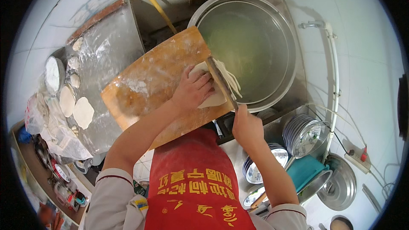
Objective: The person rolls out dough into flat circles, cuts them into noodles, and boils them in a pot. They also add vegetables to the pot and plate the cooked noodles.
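Note:
A flattened sheet of dough [213, 100] lies at the right end of a floured wooden board [153, 76]. My left hand [193, 90] presses down on the dough with its fingers bent. My right hand [247, 124] grips one end of a long knife [221, 80], whose blade crosses the dough near the board's right edge. Beyond the blade, several cut dough strips [232, 78] hang over a large metal pot [289, 70] of cloudy, greenish liquid. The board is tilted, and its right end reaches the pot's rim.
Flour, dough pieces [83, 112] and a bowl of white powder [52, 75] are on the metal worktop [108, 48] at left. A yellow handle [153, 1] rises behind the board. Stacked bowls [298, 134], a wire strainer [311, 139] and a power strip [357, 163] are at right.

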A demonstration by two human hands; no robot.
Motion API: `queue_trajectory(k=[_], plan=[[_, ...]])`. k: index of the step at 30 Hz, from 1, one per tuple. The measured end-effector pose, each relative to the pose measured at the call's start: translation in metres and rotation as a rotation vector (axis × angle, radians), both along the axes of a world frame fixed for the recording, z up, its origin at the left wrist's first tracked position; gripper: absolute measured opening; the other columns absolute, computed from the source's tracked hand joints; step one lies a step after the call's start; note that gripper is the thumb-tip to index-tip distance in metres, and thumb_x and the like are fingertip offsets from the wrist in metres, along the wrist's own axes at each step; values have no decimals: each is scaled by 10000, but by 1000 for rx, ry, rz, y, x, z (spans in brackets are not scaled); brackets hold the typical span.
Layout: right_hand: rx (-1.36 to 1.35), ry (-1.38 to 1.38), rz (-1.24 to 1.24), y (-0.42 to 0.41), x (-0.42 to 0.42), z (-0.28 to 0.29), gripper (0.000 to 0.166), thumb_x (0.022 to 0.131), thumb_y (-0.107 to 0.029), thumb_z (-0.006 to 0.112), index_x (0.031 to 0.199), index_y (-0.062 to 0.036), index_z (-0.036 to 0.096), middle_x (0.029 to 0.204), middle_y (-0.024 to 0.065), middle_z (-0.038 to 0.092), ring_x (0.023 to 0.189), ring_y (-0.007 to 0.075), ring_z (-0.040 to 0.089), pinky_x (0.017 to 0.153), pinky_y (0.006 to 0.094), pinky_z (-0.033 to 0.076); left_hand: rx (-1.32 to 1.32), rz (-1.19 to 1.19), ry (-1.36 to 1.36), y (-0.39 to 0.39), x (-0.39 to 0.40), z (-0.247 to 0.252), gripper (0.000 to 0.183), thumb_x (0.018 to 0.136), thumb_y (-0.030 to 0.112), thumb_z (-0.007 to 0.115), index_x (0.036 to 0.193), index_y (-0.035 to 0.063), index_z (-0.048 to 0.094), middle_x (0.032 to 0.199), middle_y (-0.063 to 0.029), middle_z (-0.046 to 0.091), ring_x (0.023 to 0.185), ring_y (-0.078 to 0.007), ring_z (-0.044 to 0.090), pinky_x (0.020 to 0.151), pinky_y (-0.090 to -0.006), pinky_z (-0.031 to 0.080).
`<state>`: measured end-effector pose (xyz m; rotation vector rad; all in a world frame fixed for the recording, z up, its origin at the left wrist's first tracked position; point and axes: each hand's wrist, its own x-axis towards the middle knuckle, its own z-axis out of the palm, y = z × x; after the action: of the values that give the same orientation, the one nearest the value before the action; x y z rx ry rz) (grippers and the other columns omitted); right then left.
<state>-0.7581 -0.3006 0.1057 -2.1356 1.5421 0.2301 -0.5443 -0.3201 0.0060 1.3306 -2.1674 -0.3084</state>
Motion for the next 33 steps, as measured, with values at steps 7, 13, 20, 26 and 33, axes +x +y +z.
queue_trajectory(k=[7, 13, 20, 26, 33], plan=[[-13, -9, 14, -13, 9, -8, 167, 828, -69, 530, 939, -27, 413, 715, 207, 631, 648, 400, 640, 563, 483, 505, 9, -26, 45, -1, 0, -8, 293, 747, 208, 727, 993, 67, 652, 1064, -77, 583, 1121, -261, 517, 1055, -558, 311], [8, -5, 43, -6, 12, -7, 159, 830, -59, 526, 932, -23, 410, 683, 197, 625, 627, 388, 638, 549, 481, 499, -27, -46, 32, -2, 0, -6, 295, 760, 238, 706, 986, 58, 646, 1084, -88, 584, 1110, -251, 529, 1067, -545, 301], [66, 16, 23, 3, 7, 5, 187, 824, -69, 534, 963, -18, 420, 654, 189, 613, 601, 380, 631, 543, 473, 499, -35, -33, 69, 2, 4, -14, 298, 758, 227, 707, 990, 50, 646, 1081, -86, 582, 1115, -255, 524, 1069, -559, 313], [15, 25, 54, -17, 16, -5, 240, 807, -59, 537, 1010, -3, 420, 672, 198, 623, 629, 382, 643, 558, 478, 504, -10, -52, 72, 2, 4, -10, 287, 765, 215, 696, 990, 44, 643, 1088, -97, 578, 1115, -272, 525, 1070, -570, 302], [-50, -16, 69, -20, 23, -18, 288, 808, -66, 547, 1065, 9, 440, 716, 208, 636, 627, 376, 642, 544, 453, 511, -45, -62, 100, 3, 4, -16, 270, 765, 192, 688, 985, 43, 642, 1102, -104, 578, 1130, -274, 520, 1078, -576, 288]])
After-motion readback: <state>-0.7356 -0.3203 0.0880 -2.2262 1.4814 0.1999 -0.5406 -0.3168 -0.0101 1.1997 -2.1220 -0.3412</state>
